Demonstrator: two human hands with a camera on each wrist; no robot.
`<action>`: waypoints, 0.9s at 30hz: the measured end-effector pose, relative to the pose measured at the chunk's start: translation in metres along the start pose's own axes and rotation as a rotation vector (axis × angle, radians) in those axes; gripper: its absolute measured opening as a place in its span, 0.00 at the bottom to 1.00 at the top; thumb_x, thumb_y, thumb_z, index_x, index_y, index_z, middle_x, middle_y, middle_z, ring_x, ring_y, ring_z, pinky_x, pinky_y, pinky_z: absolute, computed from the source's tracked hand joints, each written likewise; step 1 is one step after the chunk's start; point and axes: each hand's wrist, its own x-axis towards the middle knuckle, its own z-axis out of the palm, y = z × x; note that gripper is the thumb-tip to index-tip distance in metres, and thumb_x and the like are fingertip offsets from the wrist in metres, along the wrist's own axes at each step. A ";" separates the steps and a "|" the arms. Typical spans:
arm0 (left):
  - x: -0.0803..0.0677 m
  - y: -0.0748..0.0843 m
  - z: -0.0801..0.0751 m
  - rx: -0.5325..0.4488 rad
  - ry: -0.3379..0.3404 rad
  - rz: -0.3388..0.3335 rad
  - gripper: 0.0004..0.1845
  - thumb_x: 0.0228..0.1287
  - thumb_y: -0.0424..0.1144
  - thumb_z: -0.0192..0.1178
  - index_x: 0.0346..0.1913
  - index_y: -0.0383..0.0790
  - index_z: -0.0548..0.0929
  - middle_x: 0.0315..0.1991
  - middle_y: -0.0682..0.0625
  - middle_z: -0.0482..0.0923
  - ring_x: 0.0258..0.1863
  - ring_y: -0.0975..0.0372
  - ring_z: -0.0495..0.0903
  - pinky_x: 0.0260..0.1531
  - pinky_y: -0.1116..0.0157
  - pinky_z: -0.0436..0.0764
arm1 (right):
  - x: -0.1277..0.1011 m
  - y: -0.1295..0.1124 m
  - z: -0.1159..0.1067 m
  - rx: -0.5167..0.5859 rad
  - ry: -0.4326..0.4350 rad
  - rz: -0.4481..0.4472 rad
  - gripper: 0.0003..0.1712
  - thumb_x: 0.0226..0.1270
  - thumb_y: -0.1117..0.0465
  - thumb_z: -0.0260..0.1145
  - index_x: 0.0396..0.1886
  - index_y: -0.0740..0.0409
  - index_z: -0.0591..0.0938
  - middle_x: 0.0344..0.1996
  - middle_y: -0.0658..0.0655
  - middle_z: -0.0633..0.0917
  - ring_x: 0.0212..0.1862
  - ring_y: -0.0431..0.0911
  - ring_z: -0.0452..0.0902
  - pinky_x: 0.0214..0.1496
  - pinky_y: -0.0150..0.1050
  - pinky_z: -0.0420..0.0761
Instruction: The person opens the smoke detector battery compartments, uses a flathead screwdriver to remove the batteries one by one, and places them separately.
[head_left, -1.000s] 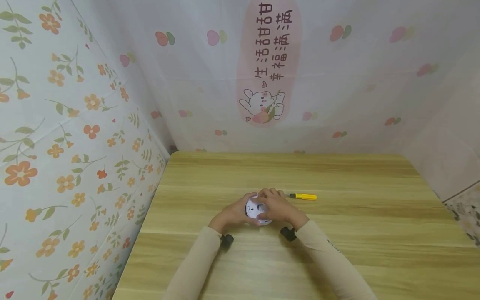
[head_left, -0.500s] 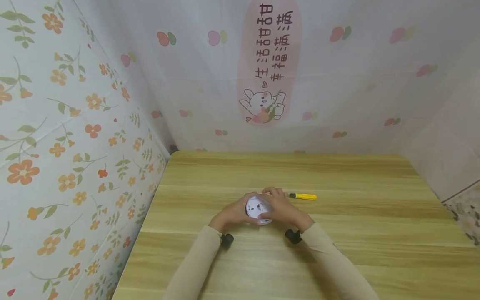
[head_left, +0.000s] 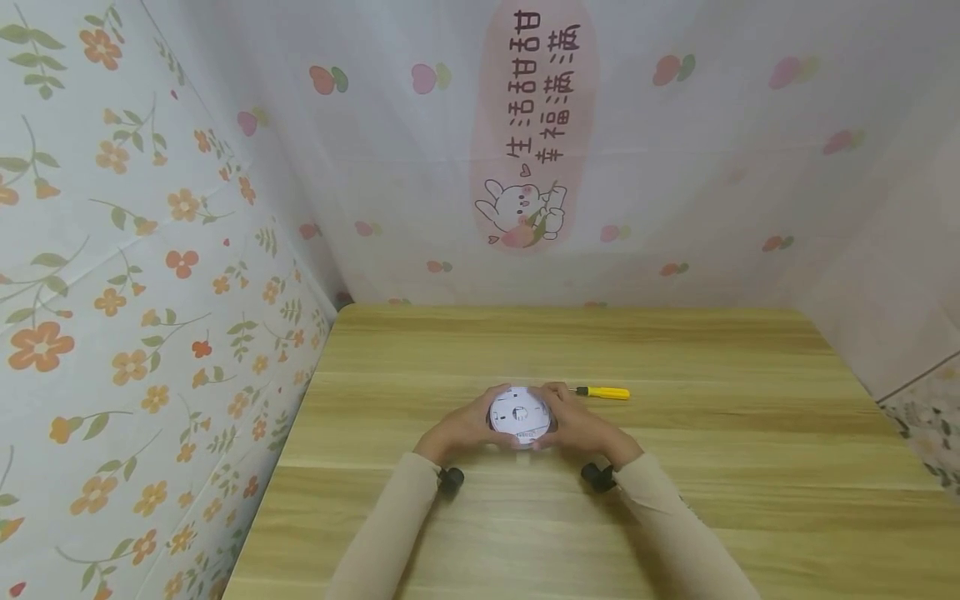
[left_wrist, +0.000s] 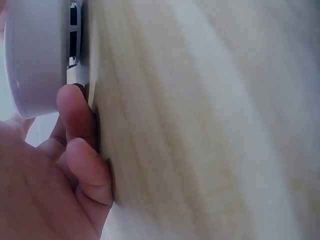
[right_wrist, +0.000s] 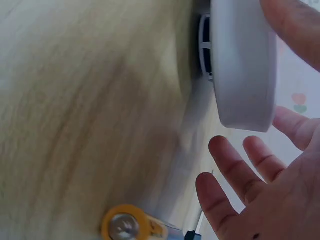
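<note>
A white round device [head_left: 519, 414] lies flat on the wooden table [head_left: 675, 350], its labelled face up, between my two hands. My left hand [head_left: 474, 419] grips its left rim; in the left wrist view curled fingers [left_wrist: 80, 125] sit against the device [left_wrist: 37, 55] at the tabletop. My right hand [head_left: 562, 410] rests at the right rim. In the right wrist view its fingers [right_wrist: 235, 170] are spread and straight, clear of the device [right_wrist: 242, 65], with only the thumb touching it from above.
A small yellow-handled screwdriver [head_left: 604, 392] lies just right of my right hand; its handle end [right_wrist: 125, 226] shows in the right wrist view. Patterned cloth walls close off the table's left and far edges.
My right hand has slid off the top of the device to its right side, uncovering the face. The left hand and the screwdriver have stayed put.
</note>
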 end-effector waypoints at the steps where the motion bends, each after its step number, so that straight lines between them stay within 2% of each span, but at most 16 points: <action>1: 0.000 0.000 0.000 -0.022 -0.003 -0.008 0.55 0.48 0.51 0.74 0.76 0.56 0.51 0.69 0.51 0.66 0.65 0.55 0.68 0.66 0.48 0.64 | 0.000 0.000 0.001 0.005 -0.002 0.002 0.54 0.50 0.49 0.76 0.73 0.59 0.60 0.64 0.68 0.63 0.63 0.60 0.62 0.66 0.60 0.66; 5: 0.000 -0.002 -0.001 -0.082 -0.011 -0.032 0.53 0.49 0.51 0.74 0.75 0.58 0.52 0.68 0.54 0.67 0.64 0.57 0.68 0.66 0.48 0.64 | 0.001 0.001 0.002 0.029 -0.004 0.000 0.53 0.50 0.51 0.76 0.72 0.60 0.61 0.61 0.67 0.66 0.61 0.58 0.66 0.66 0.59 0.68; 12: 0.000 -0.005 -0.004 -0.028 -0.010 -0.043 0.48 0.55 0.52 0.69 0.75 0.60 0.52 0.70 0.48 0.66 0.66 0.54 0.67 0.68 0.48 0.62 | 0.003 0.002 0.003 0.070 0.006 0.002 0.52 0.49 0.52 0.77 0.71 0.63 0.62 0.61 0.67 0.69 0.62 0.58 0.66 0.68 0.59 0.66; 16: 0.000 -0.007 -0.004 -0.022 -0.006 -0.060 0.47 0.55 0.53 0.69 0.74 0.63 0.53 0.70 0.49 0.66 0.67 0.55 0.66 0.68 0.48 0.62 | 0.005 0.003 0.004 0.095 0.007 0.029 0.53 0.47 0.51 0.78 0.70 0.63 0.62 0.62 0.67 0.69 0.64 0.58 0.66 0.70 0.58 0.64; 20: -0.002 -0.006 -0.006 0.028 0.006 -0.077 0.46 0.55 0.56 0.68 0.74 0.67 0.54 0.69 0.49 0.67 0.66 0.54 0.68 0.67 0.47 0.63 | 0.005 0.004 0.005 0.111 0.022 0.028 0.52 0.46 0.52 0.79 0.69 0.63 0.64 0.62 0.66 0.70 0.63 0.58 0.66 0.69 0.58 0.65; 24: -0.003 -0.005 -0.009 0.084 0.033 -0.084 0.44 0.55 0.56 0.68 0.73 0.67 0.57 0.66 0.49 0.71 0.60 0.56 0.72 0.63 0.49 0.67 | 0.006 0.005 0.005 0.126 0.039 0.030 0.50 0.46 0.54 0.79 0.66 0.65 0.65 0.62 0.66 0.71 0.64 0.58 0.67 0.69 0.57 0.65; 27: -0.002 -0.006 -0.011 0.085 0.028 -0.073 0.42 0.56 0.55 0.68 0.72 0.66 0.58 0.59 0.49 0.76 0.49 0.57 0.78 0.55 0.54 0.72 | 0.005 0.006 0.005 0.127 0.048 0.021 0.47 0.47 0.55 0.79 0.65 0.65 0.66 0.62 0.66 0.72 0.65 0.58 0.67 0.69 0.56 0.65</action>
